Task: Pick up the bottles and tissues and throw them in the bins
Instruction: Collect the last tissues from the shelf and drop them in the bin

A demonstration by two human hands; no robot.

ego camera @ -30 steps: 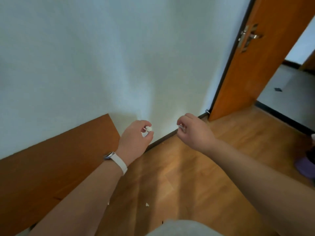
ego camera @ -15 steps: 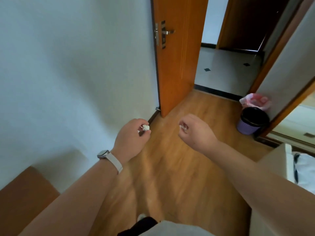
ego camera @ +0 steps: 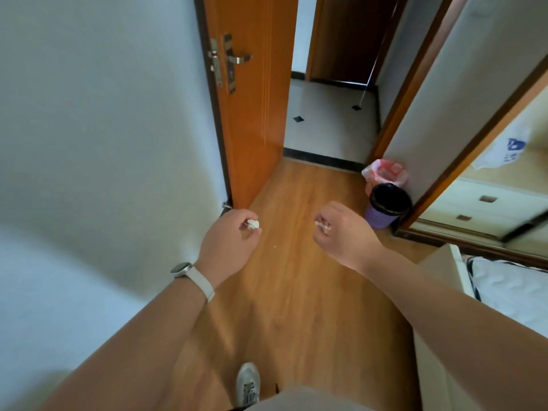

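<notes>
My left hand [ego camera: 229,238] pinches a small crumpled white tissue [ego camera: 253,223] between thumb and fingers. My right hand [ego camera: 341,232] holds another bit of white tissue [ego camera: 321,225] in its curled fingers. Both hands hang above the wooden floor at mid frame. A purple bin with a black liner [ego camera: 388,206] stands on the floor just right of my right hand, by the wall. Behind it sits a second bin with a pink-and-white bag [ego camera: 385,172]. No bottles are in view.
An open orange door [ego camera: 252,114] stands ahead on the left, leading to a tiled hallway [ego camera: 329,123]. A white wall [ego camera: 103,129] runs along the left. A mirrored wardrobe [ego camera: 489,188] and a bed corner [ego camera: 504,286] are on the right. My shoe [ego camera: 247,382] is below.
The view has swung right from the wall toward the doorway, and the bins have come closer. Both hands keep their tissues and stay in the same pose.
</notes>
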